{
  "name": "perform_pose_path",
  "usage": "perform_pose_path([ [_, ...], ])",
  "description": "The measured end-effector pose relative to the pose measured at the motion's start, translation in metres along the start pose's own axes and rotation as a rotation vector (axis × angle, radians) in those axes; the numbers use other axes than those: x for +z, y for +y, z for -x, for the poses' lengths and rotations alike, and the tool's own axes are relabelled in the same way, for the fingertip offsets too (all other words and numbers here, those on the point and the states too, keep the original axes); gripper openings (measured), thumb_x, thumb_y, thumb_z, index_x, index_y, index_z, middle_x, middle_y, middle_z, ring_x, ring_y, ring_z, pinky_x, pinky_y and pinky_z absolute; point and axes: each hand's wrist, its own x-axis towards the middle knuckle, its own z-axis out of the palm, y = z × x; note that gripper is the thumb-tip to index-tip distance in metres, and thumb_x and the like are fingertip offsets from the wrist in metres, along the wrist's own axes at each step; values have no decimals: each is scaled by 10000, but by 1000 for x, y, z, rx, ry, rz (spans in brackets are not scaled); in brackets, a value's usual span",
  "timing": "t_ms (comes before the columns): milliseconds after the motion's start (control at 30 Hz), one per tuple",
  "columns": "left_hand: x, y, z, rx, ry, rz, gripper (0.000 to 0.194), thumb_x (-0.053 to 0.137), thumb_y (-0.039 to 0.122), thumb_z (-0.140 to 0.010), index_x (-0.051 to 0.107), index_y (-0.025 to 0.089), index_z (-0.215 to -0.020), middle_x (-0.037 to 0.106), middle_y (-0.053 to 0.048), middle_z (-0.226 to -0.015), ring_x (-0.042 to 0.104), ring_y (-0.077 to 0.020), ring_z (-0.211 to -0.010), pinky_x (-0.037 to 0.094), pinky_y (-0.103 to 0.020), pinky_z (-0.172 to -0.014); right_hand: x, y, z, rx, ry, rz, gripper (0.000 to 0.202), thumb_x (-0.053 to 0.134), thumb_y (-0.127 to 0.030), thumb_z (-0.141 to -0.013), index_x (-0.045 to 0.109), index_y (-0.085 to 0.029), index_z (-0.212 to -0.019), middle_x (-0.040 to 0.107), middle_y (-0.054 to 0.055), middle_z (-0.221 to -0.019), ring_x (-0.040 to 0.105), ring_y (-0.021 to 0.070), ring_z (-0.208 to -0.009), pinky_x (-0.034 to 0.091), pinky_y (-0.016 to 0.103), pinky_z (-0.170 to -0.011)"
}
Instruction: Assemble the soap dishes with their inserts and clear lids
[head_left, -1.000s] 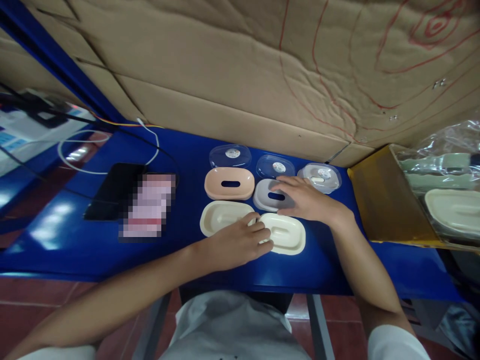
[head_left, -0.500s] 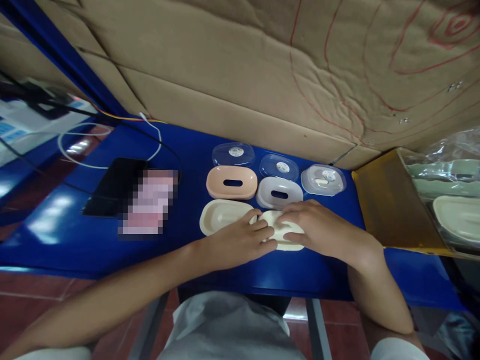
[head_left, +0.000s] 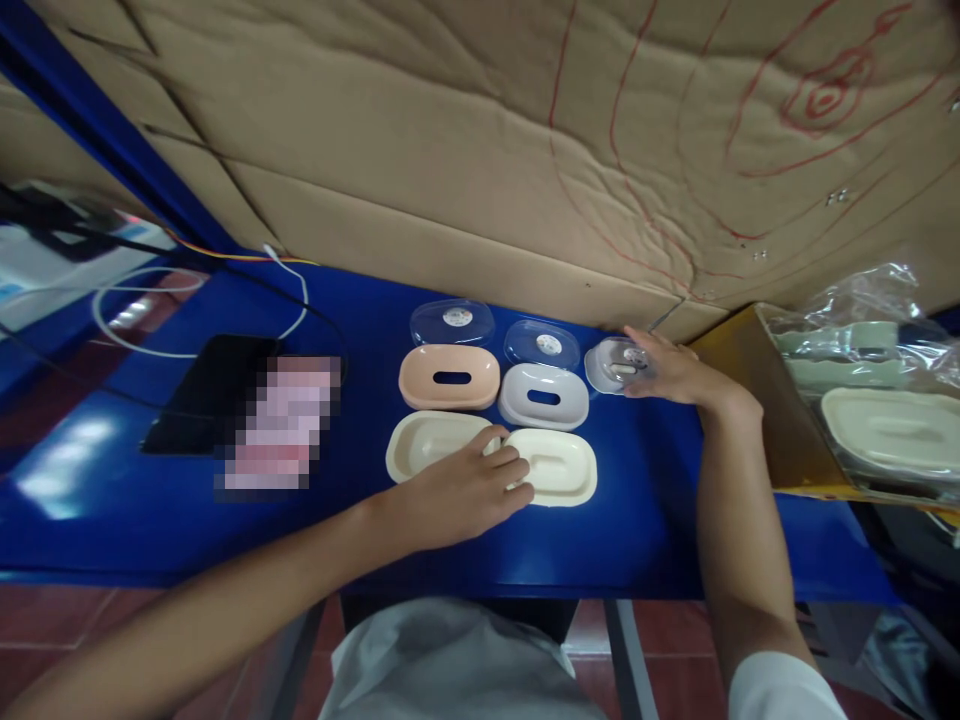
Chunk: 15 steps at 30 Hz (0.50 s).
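My left hand (head_left: 476,488) rests with bent, slightly spread fingers on the inner edges of two cream dishes, the left one (head_left: 420,445) and the right one (head_left: 566,468). At the back right, my right hand (head_left: 664,368) has its thumb and fingers around the right side of a clear lid (head_left: 607,368) with a small pale piece in it. Behind the cream dishes sit a peach slotted tray (head_left: 420,378) and a pale grey slotted tray (head_left: 510,398). Two more clear lids, left (head_left: 427,322) and middle (head_left: 525,342), lie behind those trays.
An open cardboard box (head_left: 750,420) at the right holds wrapped pale green pieces and a cream dish (head_left: 892,430). On the blue table (head_left: 360,550), a black device (head_left: 202,400) and a blurred-out phone-like item lie left. Cardboard (head_left: 420,180) stands behind.
My right hand has left the right cream dish and moved back and right to the clear lid. My left hand stays near the cream dishes. The view has shifted slightly.
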Motion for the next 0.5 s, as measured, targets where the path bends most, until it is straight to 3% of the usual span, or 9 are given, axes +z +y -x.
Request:
perform_pose_path([
  [100, 0, -1, 0, -7, 0, 11, 97, 649, 166, -1032, 656, 205, -944, 668, -25, -926, 610, -225, -911, 404, -463, -1068, -2, 9, 5, 15, -67, -39, 1027, 877, -503, -745, 453, -346, -1668, 518, 82, -1695, 479, 434, -1560, 311, 676, -1313],
  [233, 0, -2, -1, -12, -7, 28, 116, 654, 158, -1026, 646, 205, -921, 667, -23, -919, 608, -223, -891, 409, -463, -1058, -10, 15, 18, -54, -155, -123, 989, 863, -672, -733, 545, -354, -1614, 577, 51, -1649, 561, 420, -1498, 441, 596, -1269],
  [300, 0, -2, -1, -14, -6, 40, 129, 632, 154, -1038, 643, 204, -919, 667, -25, -926, 609, -223, -893, 404, -471, -1070, -12, 14, 19, -65, -92, -120, 1006, 843, -730, -745, 533, -351, -1624, 587, 58, -1641, 563, 430, -1492, 426, 606, -1273],
  [367, 0, -2, -1, -19, -3, 50, 137, 623, 159, -1047, 640, 206, -920, 670, -26, -934, 613, -221, -903, 400, -472, -1082, -10, 10, 14, -59, 48, -83, 1000, 813, -755, -781, 501, -355, -1643, 574, 71, -1652, 543, 464, -1499, 367, 674, -1280],
  [500, 1, -3, -2, -23, 5, 45, 138, 631, 180, -1053, 640, 210, -919, 676, -24, -939, 618, -218, -912, 402, -458, -1076, 1, 3, -11, -68, 219, -71, 980, 785, -709, -841, 444, -318, -1672, 526, 117, -1686, 484, 492, -1534, 295, 772, -1258],
])
